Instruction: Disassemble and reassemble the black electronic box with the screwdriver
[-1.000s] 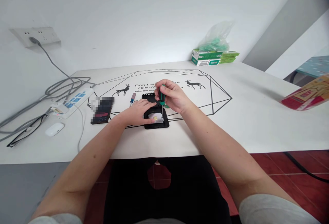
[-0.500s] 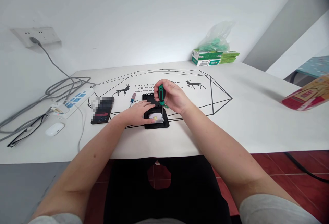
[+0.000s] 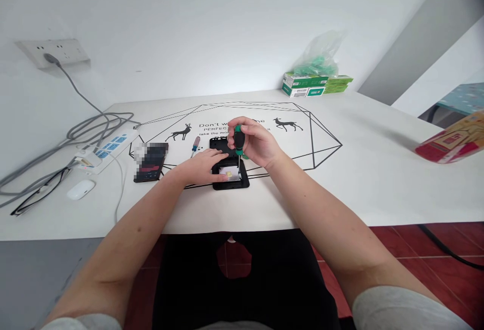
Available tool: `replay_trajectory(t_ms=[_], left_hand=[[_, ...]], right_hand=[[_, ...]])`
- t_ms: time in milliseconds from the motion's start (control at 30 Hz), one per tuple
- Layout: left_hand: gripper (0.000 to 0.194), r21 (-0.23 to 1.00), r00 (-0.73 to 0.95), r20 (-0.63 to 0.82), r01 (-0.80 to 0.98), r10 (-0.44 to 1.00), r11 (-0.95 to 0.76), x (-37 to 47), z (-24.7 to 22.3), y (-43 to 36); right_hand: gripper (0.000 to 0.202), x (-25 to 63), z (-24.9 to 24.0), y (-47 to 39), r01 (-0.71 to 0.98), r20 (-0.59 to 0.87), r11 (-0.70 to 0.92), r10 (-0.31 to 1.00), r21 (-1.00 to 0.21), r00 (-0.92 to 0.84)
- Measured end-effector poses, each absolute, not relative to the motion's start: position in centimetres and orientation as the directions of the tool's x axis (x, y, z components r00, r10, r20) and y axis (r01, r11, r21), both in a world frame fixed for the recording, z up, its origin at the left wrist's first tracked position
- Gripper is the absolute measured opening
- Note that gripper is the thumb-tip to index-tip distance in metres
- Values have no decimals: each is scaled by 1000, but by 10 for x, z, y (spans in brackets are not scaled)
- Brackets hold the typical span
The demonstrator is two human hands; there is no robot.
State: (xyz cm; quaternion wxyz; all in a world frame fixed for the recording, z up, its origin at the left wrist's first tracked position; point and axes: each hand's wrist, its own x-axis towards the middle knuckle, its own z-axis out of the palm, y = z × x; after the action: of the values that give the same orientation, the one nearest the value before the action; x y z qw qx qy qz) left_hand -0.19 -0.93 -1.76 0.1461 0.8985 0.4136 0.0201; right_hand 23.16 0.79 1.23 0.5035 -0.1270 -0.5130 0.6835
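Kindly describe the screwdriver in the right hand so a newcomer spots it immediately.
On the front half of the white table lies an opened black casing. The screwdriver points down into it, its handle in the right hand. Its green-and-black handle sets it apart from the other screwdriver, pinkish-handled, lying beyond the left hand.

1 head cam looks fwd/down over desk (image 3: 378, 178) twd wall (image 3: 189, 32).

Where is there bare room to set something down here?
The widest patch is white tabletop between the right forearm and the red package. Another, narrower, along the wall, is bordered by the green boxes at its right. Crowded: the left end, with power strip, glasses and phone, and the middle, under left hand, right hand and green screwdriver.
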Motion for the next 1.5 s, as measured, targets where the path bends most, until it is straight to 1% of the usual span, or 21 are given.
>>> replay_trajectory(t_ms=[167, 300, 467, 667, 800, 900, 1067, 1200, 1400, 1500], left_hand=[[89, 284, 649, -97, 745, 754, -604, -2, -17, -9], [90, 283, 655, -94, 739, 749, -611, -2, -18, -9], [88, 269, 667, -79, 730, 741, -628, -2, -18, -9], [89, 263, 654, -90, 743, 751, -615, -3, -18, -9], [90, 265, 642, -105, 754, 760, -600, -2, -17, -10], [90, 270, 643, -104, 753, 759, -601, -1, -16, -10], [91, 268, 635, -119, 761, 764, -591, 0, -14, -11], [93, 264, 638, -124, 760, 760, -594, 1, -13, -12], [91, 255, 649, -105, 750, 754, -610, -1, -16, -11], [92, 257, 652, -101, 747, 751, -614, -2, -16, -10]], right_hand=[[27, 232, 15, 8, -555, 326, 12, 819, -832, -471], [37, 232, 13, 8, -540, 319, 30, 834, -841, -451], [47, 229, 11, 5, -489, 349, 125, 848, -863, -399], [43, 231, 8, 8, -486, 369, 155, 847, -860, -383], [42, 231, 11, 8, -534, 365, 121, 850, -837, -379], [40, 230, 14, 6, -525, 337, 100, 861, -845, -380], [47, 227, 14, 5, -486, 300, 99, 886, -868, -355], [54, 226, 10, 6, -489, 347, 156, 879, -858, -329], [49, 227, 8, 7, -467, 376, 206, 874, -860, -307], [49, 228, 11, 5, -491, 382, 191, 865, -850, -325]])
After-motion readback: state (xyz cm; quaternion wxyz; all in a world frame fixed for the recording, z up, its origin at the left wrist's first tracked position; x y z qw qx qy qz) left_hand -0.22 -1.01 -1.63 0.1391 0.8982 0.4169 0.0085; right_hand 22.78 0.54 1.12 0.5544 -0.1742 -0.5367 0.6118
